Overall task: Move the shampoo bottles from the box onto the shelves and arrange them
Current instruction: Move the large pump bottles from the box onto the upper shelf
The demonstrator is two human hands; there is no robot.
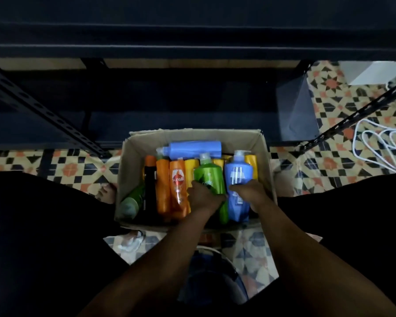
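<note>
Shelving [192, 51] of dark metal fills the upper part of the view, its perforated uprights slanting down at both sides onto a patterned tile floor [329, 110]. White cable [384, 143] lies coiled on the tiles at the right, well apart from everything else. Dark-clothed legs flank a cardboard box [133, 161] that stands on the floor just in front of the lowest shelf, flaps open.

Inside the box, shampoo bottles are packed side by side, most lying with their long axes running from the person toward the shelving, caps pointing at the shelving: a dark green one at the left wall, a black one, two orange bottles [176, 186], yellow ones behind. A pale blue bottle [194, 148] lies crosswise on top at the far end, its cap to the left.

The left hand [204, 197] grips the green bottle [209, 175] low on its body. The right hand [249, 193] grips the blue pump bottle [237, 177] beside it. Both bottles point pump-first toward the shelving and touch each other.
</note>
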